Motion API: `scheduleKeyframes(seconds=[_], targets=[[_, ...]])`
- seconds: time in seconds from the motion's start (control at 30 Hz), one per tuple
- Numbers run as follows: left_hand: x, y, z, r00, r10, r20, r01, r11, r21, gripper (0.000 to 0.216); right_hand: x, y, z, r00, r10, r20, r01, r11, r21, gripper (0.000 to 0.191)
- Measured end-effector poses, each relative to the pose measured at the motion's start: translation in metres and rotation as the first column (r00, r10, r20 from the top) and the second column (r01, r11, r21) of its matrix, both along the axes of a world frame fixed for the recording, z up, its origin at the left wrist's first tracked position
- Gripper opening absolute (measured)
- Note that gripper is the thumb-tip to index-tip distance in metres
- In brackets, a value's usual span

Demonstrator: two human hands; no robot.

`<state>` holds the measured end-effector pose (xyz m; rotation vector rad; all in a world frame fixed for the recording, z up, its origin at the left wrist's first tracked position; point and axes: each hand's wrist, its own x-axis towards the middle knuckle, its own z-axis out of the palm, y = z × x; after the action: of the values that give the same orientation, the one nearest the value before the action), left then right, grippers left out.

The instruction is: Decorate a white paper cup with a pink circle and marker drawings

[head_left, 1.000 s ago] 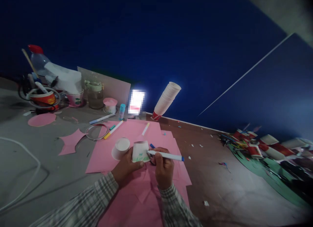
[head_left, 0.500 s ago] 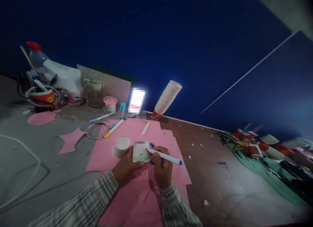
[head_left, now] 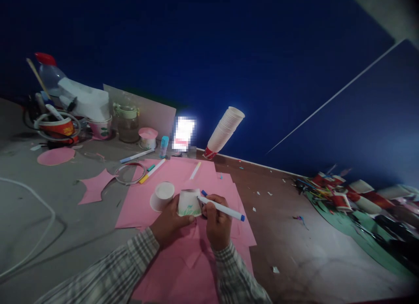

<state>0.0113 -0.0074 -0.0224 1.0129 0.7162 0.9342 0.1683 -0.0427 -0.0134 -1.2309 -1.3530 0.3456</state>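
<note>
At the far left a clear plastic bottle with a red cap stands behind a round red tub ringed by hoops; in front of them a round pink paper disc lies flat on the grey table; further right a pink star-shaped paper cutout lies just beside a thin wire ring; a plain white paper cup sits on the large pink paper sheet, just beside the left hand, whose fingers wrap tight around a small white paper cup with green marks, held over the pink sheet near the middle of the view; the right hand pinches a white marker with a blue end, fingers closed on its barrel, the tip at the held cup's right side; behind, a leaning stack of white paper cups rests by the blue wall; at the far right a heap of red and white cups lies well apart
</note>
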Motion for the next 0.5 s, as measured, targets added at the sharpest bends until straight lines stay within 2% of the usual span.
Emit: scheduleKeyframes(seconds=[0.2,0.5], targets=[[0.0011,-0.0034,0.0065,0.999,-0.003,0.036,0.005,0.999,-0.05,0.072,-0.0019,-0.0004,0.0049,1.0,-0.007,-0.003,0.008,1.0,0.02,0.024],[0.003,-0.0038,0.001,0.999,0.026,0.033,-0.024,0.999,-0.045,0.068,-0.0033,-0.001,0.0045,1.0,-0.024,0.003,0.024,1.0,0.02,0.026]])
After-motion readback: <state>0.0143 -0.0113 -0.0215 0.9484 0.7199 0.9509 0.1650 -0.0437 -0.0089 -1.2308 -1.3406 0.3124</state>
